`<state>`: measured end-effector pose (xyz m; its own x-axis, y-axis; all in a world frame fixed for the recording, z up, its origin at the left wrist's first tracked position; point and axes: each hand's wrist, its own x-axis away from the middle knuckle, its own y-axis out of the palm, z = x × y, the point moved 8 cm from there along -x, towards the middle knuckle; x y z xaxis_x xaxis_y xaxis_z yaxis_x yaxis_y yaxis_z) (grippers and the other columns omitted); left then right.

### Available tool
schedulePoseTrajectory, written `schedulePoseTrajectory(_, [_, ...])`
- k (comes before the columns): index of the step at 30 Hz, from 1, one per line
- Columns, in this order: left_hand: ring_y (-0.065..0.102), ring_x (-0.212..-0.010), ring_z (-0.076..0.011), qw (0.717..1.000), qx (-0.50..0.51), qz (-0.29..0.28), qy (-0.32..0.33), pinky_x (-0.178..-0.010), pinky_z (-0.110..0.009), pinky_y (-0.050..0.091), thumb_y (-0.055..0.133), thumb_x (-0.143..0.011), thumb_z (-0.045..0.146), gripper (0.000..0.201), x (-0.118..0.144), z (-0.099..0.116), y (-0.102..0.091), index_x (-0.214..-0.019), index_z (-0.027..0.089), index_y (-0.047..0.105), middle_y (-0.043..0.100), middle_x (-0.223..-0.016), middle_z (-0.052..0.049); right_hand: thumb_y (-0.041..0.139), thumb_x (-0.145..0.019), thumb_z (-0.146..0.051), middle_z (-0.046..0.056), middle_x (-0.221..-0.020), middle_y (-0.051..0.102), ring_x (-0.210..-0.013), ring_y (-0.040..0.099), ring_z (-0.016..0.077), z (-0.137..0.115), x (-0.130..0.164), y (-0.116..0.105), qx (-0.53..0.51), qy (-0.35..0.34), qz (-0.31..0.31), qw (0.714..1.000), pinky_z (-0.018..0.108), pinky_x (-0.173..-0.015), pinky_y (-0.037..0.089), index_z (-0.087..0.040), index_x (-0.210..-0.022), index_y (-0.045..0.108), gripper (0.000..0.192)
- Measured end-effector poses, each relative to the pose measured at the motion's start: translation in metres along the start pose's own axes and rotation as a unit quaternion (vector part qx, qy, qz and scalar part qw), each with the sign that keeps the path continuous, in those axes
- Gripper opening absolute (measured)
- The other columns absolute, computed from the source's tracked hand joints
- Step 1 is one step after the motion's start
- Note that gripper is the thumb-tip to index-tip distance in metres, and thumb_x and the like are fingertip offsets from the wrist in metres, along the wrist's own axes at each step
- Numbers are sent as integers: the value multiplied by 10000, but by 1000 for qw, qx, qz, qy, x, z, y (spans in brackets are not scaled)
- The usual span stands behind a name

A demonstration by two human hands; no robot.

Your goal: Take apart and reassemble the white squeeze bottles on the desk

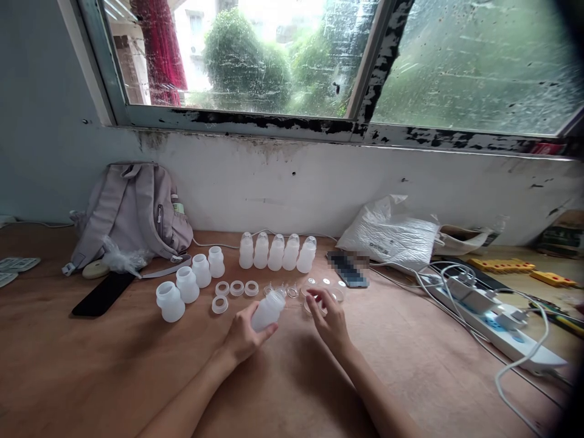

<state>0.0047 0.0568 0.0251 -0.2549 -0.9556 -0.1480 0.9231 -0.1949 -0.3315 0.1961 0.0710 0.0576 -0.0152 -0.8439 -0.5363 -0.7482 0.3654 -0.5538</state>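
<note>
My left hand (244, 334) grips a small translucent white bottle (269, 308), tilted with its neck pointing up and right. Just to the right, my right hand (329, 316) hovers with bent fingers over a clear round cap (310, 302); whether it pinches the cap I cannot tell. Behind them stand several capped bottles (276, 252) in a row. To the left, several open bottles (187, 284) stand in a slanted line. White rings (236, 288) and clear discs (326, 283) lie between them on the wooden table (114, 365).
A pink backpack (132, 210) leans on the wall at back left, a black phone (103, 294) before it. A second phone (349, 269), a white plastic bag (392, 234) and a power strip (497, 319) with cables and yellow tools lie to the right.
</note>
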Motion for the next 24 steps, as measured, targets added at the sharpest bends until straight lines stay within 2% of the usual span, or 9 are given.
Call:
schedulePoseTrajectory(2, [524,-875,-256,993,-102,31,58,-780,-336,391,600,-654,449,441,3,7,0,-1002,185,537,581,-940,-91,399,-834,-391,2,-670,521,-538,475,132,-12,11,24,-115,39,-96,988,252,-505,374,-199,-1002,490,271])
schedulePoseTrajectory(4, [518,-908,-283,986,-139,29,89,-805,-354,379,598,-657,433,467,8,10,6,-1055,197,531,579,-967,-108,449,-810,-403,-18,-643,507,-518,462,119,-22,21,40,-175,66,-136,973,230,-477,361,-205,-976,478,260])
schedulePoseTrajectory(7, [534,-888,-275,984,-140,6,112,-774,-332,390,585,-675,402,461,14,17,15,-1082,196,523,587,-954,-111,521,-764,-405,-35,-590,464,-524,440,112,-25,28,41,-178,98,-90,975,219,-480,354,-206,-749,461,208])
schedulePoseTrajectory(10, [559,-784,-226,989,-110,-36,93,-680,-281,403,592,-670,381,390,15,23,23,-1009,193,553,612,-885,-74,549,-739,-396,-46,-536,396,-493,388,104,-25,28,34,-177,109,-46,977,216,-448,321,-207,-617,384,279])
schedulePoseTrajectory(12, [545,-678,-183,994,-72,-61,57,-597,-248,389,609,-652,377,332,14,24,26,-911,172,582,609,-779,-41,545,-739,-395,-48,-521,371,-480,365,102,-26,27,31,-192,108,-41,975,217,-435,305,-207,-588,358,305])
schedulePoseTrajectory(15, [494,-580,-127,992,40,-116,-1,-518,-216,353,609,-653,379,289,14,19,35,-792,126,586,558,-659,-7,530,-747,-399,-45,-526,367,-484,357,101,-33,24,29,-229,88,-63,967,218,-437,300,-203,-602,374,289])
schedulePoseTrajectory(19, [485,-483,-101,958,212,-184,-52,-443,-207,348,600,-648,410,328,17,8,49,-760,105,556,535,-622,-5,544,-733,-410,-33,-596,413,-528,392,102,-41,24,34,-303,77,-125,942,215,-467,327,-204,-704,434,236])
schedulePoseTrajectory(22, [492,-417,-105,932,296,-192,-80,-369,-202,336,566,-663,427,357,18,1,50,-802,99,548,545,-604,-21,562,-713,-440,-21,-678,468,-560,434,108,-39,24,43,-378,98,-182,902,206,-451,334,-228,-906,461,304])
schedulePoseTrajectory(24, [501,-408,-110,921,336,-178,-87,-346,-196,330,556,-661,433,388,17,0,46,-844,92,545,550,-599,-30,578,-708,-434,-21,-689,477,-547,432,102,-32,21,45,-399,110,-184,891,196,-421,318,-237,-998,441,377])
